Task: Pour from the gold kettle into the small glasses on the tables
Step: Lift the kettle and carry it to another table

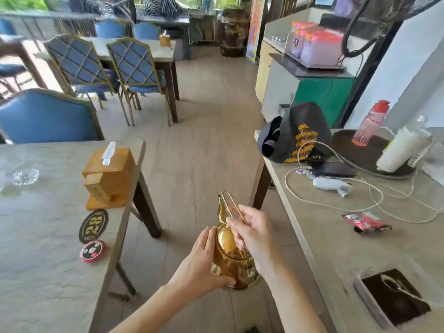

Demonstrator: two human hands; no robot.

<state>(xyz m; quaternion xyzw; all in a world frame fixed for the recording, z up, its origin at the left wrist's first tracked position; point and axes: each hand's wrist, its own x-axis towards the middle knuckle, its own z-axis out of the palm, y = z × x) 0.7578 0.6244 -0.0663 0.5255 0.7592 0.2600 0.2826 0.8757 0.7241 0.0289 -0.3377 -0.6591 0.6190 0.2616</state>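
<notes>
I hold the gold kettle (230, 255) in the aisle between two tables, its spout pointing away from me. My left hand (201, 263) cups the kettle's left side and base. My right hand (252, 234) grips the thin wire handle above the lid. On the left table (48, 248) lies a cut-glass piece (26, 176) near the far left edge, blurred; whether it is one of the small glasses I cannot tell. No other small glass shows clearly.
The left table also carries a wooden tissue box (109, 169), a "28" number disc (93, 225) and a round red-rimmed disc (93, 251). The right table (348, 248) holds a black bag (295, 133), cables, a phone, bottles on a dark tray (355, 150) and a recessed square pit (394, 296). Blue chairs stand behind.
</notes>
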